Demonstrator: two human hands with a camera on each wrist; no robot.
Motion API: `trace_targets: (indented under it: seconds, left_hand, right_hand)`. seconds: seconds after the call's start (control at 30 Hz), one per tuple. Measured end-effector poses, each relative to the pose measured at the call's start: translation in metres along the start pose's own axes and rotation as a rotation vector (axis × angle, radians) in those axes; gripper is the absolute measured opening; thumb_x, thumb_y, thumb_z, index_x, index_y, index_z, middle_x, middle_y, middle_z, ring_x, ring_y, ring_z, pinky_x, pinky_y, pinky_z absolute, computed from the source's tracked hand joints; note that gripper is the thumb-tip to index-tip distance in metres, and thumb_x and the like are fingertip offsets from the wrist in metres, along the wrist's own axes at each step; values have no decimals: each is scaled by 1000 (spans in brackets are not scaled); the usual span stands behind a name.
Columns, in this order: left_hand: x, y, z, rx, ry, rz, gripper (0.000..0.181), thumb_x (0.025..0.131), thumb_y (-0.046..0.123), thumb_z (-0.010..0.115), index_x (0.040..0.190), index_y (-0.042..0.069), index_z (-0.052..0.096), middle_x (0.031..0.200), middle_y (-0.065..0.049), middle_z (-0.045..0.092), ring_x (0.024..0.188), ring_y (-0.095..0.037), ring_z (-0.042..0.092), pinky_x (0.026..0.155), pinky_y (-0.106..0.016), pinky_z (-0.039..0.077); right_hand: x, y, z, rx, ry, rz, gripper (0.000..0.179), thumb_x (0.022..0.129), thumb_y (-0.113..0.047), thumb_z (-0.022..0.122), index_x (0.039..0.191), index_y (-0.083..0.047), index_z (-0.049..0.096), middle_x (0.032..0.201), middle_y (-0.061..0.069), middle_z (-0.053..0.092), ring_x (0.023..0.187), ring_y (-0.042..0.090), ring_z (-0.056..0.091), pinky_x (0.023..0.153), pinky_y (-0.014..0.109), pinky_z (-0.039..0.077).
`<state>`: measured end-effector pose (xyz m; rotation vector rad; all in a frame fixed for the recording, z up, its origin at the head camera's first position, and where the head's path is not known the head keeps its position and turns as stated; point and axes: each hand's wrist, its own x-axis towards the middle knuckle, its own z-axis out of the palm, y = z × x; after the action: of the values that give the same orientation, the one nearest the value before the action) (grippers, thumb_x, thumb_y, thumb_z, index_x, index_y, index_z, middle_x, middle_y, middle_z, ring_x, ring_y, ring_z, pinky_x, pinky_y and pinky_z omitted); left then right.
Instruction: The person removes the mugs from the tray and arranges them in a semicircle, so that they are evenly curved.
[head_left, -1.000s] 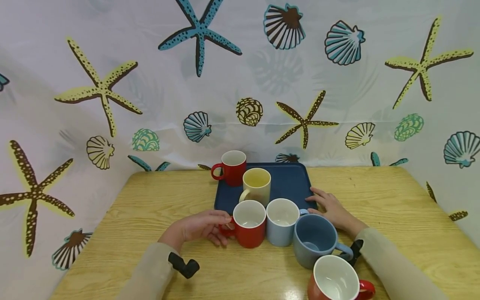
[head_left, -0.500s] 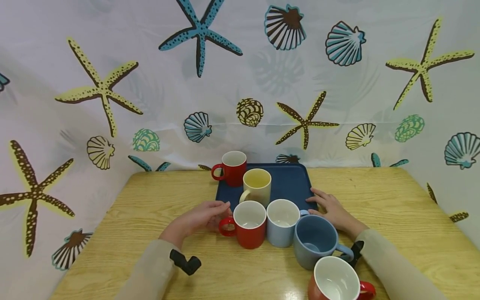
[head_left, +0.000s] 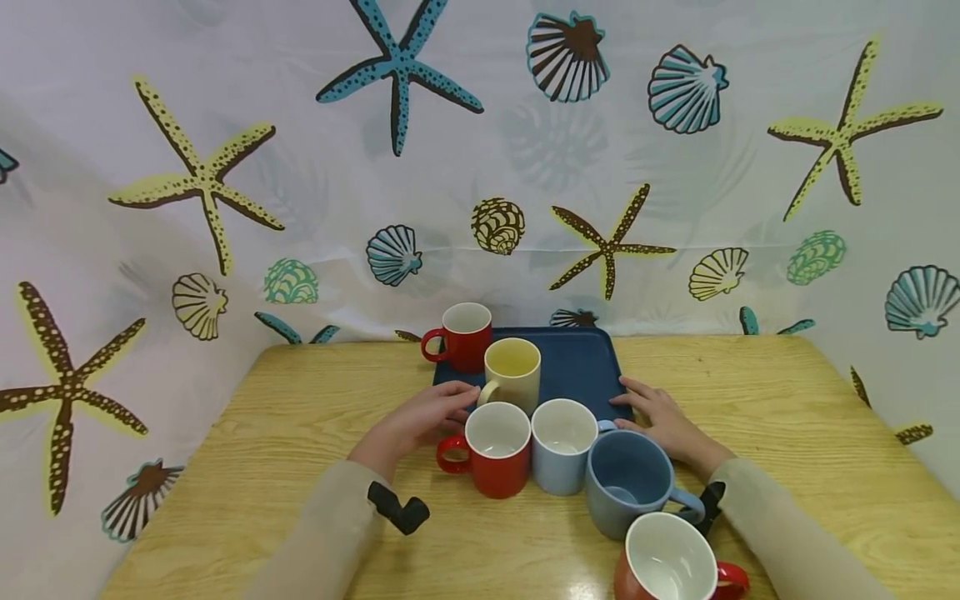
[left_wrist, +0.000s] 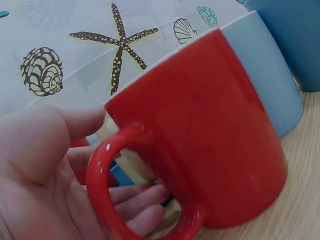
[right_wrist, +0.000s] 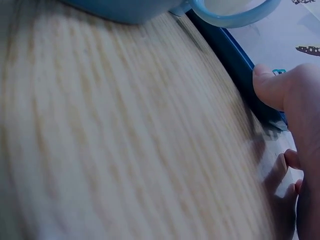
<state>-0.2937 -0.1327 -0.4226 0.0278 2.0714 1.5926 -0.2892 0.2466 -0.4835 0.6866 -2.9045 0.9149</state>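
Observation:
My left hand (head_left: 427, 417) reaches past the left side of a red mug (head_left: 498, 475), its fingertips right by the handle of a cream mug (head_left: 521, 393) at the blue tray (head_left: 581, 367). Seen from the left wrist, the thumb (left_wrist: 85, 122) is near the red mug's rim, and the fingers (left_wrist: 142, 197) show through its handle (left_wrist: 97, 180), with the cream mug partly hidden behind. Fingers spread, my right hand (head_left: 663, 421) lies at the tray's right front corner, close to the handle of a light blue mug (head_left: 558, 475). Neither hand grips anything.
Another red mug (head_left: 468, 352) stands on the tray's back left. A darker blue mug (head_left: 615, 508) and a white-lined red mug (head_left: 632, 575) stand front right, beside the right forearm. The wooden table (head_left: 285, 433) ends at a patterned cloth (head_left: 450, 183).
My left hand has let go of the front red mug's handle and moved forward and right, toward the cream mug's handle. The right hand and the mugs stay put.

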Motion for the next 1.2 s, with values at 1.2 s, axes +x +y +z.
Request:
trace_targets:
  seconds: [1.2]
  left_hand:
    - [15, 9, 8, -291, -83, -86, 27, 92, 38, 55, 89, 11, 57, 112, -16, 53, 103, -34, 52, 84, -40, 48]
  right_hand:
    - [0, 2, 3, -14, 26, -23, 44, 89, -39, 59, 124, -12, 59, 148, 14, 29, 124, 38, 31, 96, 62, 29]
